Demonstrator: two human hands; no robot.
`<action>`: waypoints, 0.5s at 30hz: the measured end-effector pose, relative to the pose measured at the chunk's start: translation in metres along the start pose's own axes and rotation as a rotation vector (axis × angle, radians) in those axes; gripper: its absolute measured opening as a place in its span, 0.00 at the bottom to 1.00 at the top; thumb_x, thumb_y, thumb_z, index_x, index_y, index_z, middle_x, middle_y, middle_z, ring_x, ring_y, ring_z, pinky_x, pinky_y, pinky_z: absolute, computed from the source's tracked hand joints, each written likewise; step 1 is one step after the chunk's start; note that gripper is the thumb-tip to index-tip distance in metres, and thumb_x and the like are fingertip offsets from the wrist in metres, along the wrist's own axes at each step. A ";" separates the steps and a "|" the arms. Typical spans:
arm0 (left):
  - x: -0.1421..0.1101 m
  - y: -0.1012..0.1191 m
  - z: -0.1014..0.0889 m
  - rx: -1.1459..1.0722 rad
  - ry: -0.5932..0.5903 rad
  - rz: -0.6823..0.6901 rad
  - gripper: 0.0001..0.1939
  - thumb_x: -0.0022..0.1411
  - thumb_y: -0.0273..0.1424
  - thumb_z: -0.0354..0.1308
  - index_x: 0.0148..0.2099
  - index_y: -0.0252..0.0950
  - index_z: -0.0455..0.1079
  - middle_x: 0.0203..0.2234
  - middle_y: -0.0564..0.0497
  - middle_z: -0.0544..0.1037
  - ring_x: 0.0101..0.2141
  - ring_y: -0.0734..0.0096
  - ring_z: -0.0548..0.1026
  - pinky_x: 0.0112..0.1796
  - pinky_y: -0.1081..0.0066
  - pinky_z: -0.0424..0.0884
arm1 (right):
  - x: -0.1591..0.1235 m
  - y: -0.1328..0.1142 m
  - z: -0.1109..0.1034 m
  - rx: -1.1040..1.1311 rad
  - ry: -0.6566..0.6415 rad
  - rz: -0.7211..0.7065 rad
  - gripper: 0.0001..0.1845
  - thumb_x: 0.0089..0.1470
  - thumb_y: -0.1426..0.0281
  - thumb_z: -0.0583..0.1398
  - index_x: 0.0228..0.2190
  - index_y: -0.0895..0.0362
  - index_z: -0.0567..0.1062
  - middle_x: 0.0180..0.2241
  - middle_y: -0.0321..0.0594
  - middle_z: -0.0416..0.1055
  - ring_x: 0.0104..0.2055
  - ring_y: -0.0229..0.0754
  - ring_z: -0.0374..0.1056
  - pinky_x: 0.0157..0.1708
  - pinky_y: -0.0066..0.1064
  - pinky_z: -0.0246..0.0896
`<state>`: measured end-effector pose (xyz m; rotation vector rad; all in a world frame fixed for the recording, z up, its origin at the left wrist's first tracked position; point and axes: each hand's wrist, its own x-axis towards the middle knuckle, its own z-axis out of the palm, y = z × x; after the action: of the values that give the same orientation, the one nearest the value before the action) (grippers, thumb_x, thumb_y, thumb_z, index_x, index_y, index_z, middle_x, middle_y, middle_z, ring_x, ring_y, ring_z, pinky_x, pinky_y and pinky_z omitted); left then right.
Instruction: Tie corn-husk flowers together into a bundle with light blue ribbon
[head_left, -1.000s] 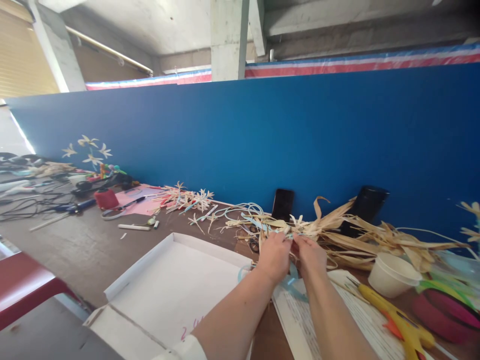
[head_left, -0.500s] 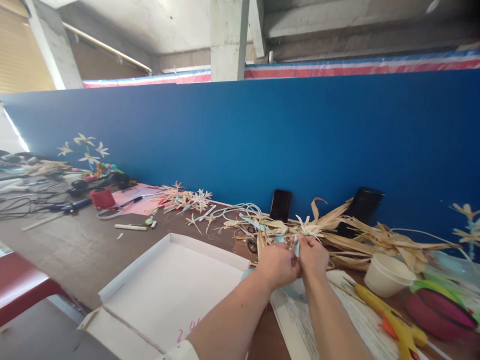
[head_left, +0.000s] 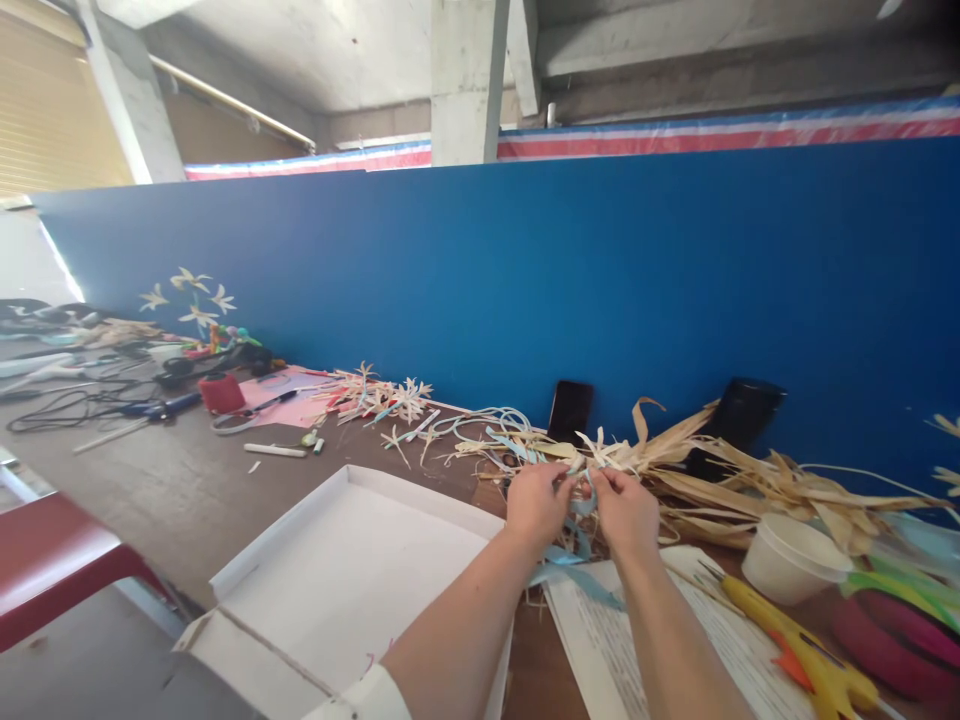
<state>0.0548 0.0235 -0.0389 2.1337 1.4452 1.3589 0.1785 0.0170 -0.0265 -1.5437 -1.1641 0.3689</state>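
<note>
The pale-blue, flat, ribbon-like strip (head_left: 582, 506), upright a moment ago, now sags between the parted left hand (head_left: 536, 505) and right hand (head_left: 628, 510); the right grip pinches it; the left's hold cannot be told; repositioning seems underway.

A strip (head_left: 583, 506) is running between the left hand (head_left: 535, 505) and the right hand (head_left: 630, 512), before a phone (head_left: 571, 410). On the table (head_left: 187, 500), a box (head_left: 390, 560) is lying left, and a cup (head_left: 791, 565) is standing right, behind a glue gun (head_left: 802, 645).
</note>
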 end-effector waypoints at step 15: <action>-0.001 0.012 -0.013 0.249 -0.163 0.307 0.05 0.54 0.33 0.58 0.31 0.38 0.74 0.27 0.49 0.74 0.36 0.64 0.68 0.44 0.60 0.57 | 0.030 0.010 -0.028 0.651 0.537 0.067 0.16 0.43 0.58 0.61 0.29 0.59 0.73 0.21 0.37 0.70 0.22 0.40 0.67 0.23 0.31 0.63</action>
<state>0.0520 0.0125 -0.0248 2.6477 1.3233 1.1075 0.2182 0.0269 -0.0152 -1.0110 -0.4967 0.3088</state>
